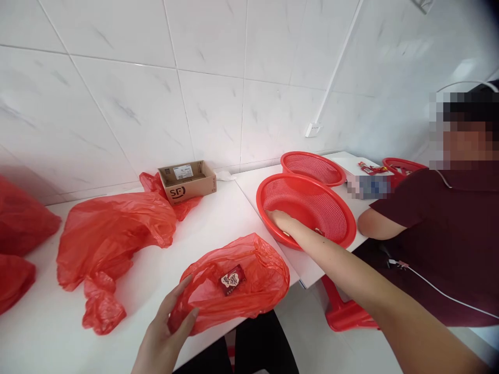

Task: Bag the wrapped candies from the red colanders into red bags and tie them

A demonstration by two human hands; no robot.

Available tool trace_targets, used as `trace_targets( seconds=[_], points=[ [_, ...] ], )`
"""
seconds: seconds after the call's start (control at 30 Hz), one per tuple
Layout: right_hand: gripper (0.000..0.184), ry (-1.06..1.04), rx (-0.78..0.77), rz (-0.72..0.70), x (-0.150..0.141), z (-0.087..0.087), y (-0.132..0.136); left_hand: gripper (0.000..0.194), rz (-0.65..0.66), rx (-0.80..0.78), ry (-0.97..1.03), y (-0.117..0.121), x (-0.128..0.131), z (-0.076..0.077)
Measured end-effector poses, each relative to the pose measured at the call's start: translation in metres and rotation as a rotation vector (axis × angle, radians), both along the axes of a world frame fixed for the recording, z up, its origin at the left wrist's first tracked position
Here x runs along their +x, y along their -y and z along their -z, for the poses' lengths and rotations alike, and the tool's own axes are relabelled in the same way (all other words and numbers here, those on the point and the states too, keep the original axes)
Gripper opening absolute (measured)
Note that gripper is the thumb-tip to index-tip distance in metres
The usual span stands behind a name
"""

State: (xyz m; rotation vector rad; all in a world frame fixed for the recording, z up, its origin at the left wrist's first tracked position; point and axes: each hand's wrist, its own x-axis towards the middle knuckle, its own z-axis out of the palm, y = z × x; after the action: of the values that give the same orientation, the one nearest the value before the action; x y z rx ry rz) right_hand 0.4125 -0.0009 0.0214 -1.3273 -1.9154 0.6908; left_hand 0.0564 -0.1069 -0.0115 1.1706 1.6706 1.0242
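A red plastic bag (268,291) lies open on the table by its front edge, with a small dark-red packet (233,280) with white lettering inside. My left hand (167,317) grips the bag's left end between thumb and fingers. My right hand (281,221) reaches down inside a red perforated plastic basket (312,182), near its left wall. The fingers of that hand are mostly hidden from view, so what they touch does not show. A few small pale items lie at the bottom of this basket, partly covered by my forearm.
Crumpled red bags (113,223) lie to the left, beside a small cardboard box (187,182) against the tiled wall. Behind the basket stands a second red basket (312,163). A person in a dark-red shirt (436,234) sits at the right, near red packets (372,168) and another basket.
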Motion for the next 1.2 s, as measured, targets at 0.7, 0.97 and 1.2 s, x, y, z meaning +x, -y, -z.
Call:
trace_targets(
  seconds=[0.7,0.97,1.2],
  points=[
    [0.028,-0.654,-0.374,-0.213,-0.091,-0.043,0.001,0.072,-0.004,-0.034,0.098,-0.008,-0.008,-0.001],
    [0.016,-0.366,-0.348,-0.310,-0.146,0.001,0.032,0.071,-0.023,-0.043,0.096,-0.003,-0.003,-0.006],
    [0.021,-0.121,0.011,-0.023,-0.082,-0.038,-0.017,0.065,-0.014,0.012,0.003,0.000,-0.007,-0.007]
  ],
)
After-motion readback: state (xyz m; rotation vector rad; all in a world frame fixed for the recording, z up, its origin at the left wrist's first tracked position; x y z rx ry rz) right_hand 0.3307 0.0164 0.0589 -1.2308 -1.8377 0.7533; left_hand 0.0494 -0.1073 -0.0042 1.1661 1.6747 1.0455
